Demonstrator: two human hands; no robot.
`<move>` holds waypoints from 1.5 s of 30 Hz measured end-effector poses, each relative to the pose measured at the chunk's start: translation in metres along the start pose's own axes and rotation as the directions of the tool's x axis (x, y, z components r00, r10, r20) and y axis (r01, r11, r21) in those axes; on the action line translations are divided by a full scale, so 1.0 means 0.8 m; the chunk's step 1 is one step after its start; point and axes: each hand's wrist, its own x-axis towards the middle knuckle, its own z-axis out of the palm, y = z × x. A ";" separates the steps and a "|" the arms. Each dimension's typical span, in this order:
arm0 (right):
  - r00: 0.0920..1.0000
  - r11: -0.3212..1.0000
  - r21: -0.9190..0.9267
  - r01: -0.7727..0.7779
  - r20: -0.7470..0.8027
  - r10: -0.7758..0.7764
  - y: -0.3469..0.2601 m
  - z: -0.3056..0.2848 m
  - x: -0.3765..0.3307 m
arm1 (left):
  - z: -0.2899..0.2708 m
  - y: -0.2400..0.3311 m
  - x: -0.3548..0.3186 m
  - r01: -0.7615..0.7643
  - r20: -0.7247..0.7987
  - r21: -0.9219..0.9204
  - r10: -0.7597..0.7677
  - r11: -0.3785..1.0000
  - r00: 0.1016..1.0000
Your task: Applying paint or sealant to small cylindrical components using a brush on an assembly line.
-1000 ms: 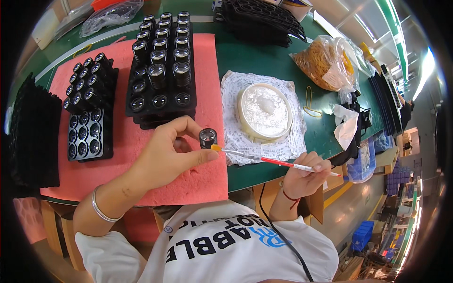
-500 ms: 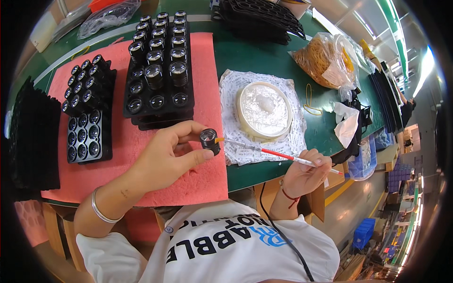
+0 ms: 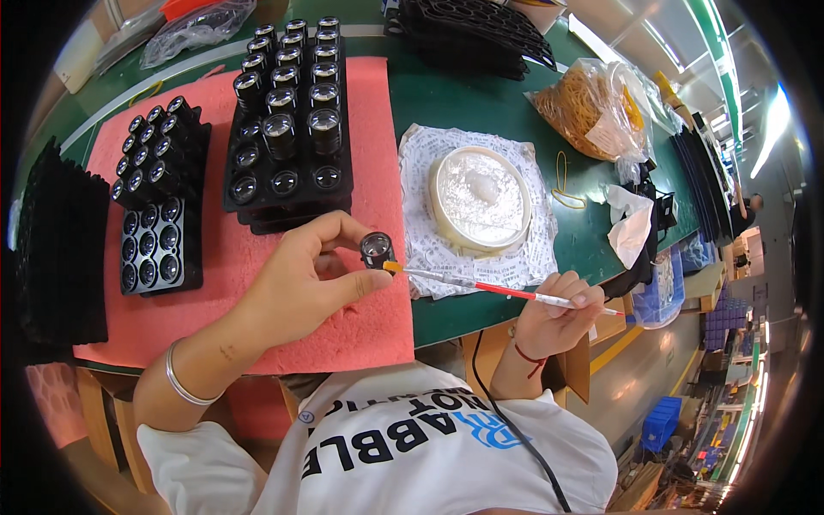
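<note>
My left hand pinches a black cylindrical lens barrel between thumb and forefinger, its glass end tilted up. In my right hand is a thin red and white paintbrush, gripped like a pen. Its yellow bristle tip meets the side of the lens barrel near my left thumb. Beyond the brush, a round pale dish of whitish, glossy paste rests on a printed paper sheet. Black trays hold more lens barrels: a large one at the middle left and a smaller one farther left.
A pink foam mat lies under the trays on the green table. Stacked black trays stand at the far left and back. Toward the right are a bag of rubber bands, one loose band and a crumpled tissue.
The brush tip has moved slightly left and down along the side of the lens barrel. The barrel has turned a little in my left fingers.
</note>
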 end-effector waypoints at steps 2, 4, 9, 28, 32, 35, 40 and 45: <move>1.000 0.999 -0.031 0.008 0.005 -0.007 0.000 0.000 -0.001 | 0.000 0.000 0.000 0.003 -0.006 0.001 -0.003 1.000 1.000; 1.000 0.998 -0.059 0.016 0.010 -0.016 0.001 0.000 -0.002 | 0.000 0.000 0.000 -0.001 -0.021 -0.005 0.001 1.000 1.000; 0.998 0.997 -0.079 0.013 -0.065 -0.018 0.001 0.001 -0.004 | 0.000 0.000 -0.002 -0.021 0.011 0.042 0.021 0.999 1.000; 0.982 0.999 0.033 -0.009 -0.189 0.015 0.001 -0.014 -0.010 | -0.005 0.057 -0.033 -0.307 0.125 0.713 0.316 0.631 0.940; 0.982 0.998 0.064 -0.006 -0.186 0.018 -0.001 -0.017 -0.013 | -0.037 0.082 -0.064 -0.380 0.045 0.873 0.724 0.307 0.688; 0.983 0.997 0.068 -0.026 -0.177 0.038 -0.002 -0.015 -0.013 | -0.083 0.095 -0.090 -0.020 -0.481 0.844 0.771 0.537 0.418; 0.966 0.999 -0.026 0.035 -0.256 -0.041 0.003 -0.007 -0.012 | -0.150 0.083 -0.109 0.252 -0.650 0.757 0.656 0.603 0.383; 0.966 0.999 0.003 0.042 -0.256 -0.040 0.004 -0.006 -0.011 | -0.141 0.068 -0.102 0.359 -0.620 0.766 0.463 0.534 0.634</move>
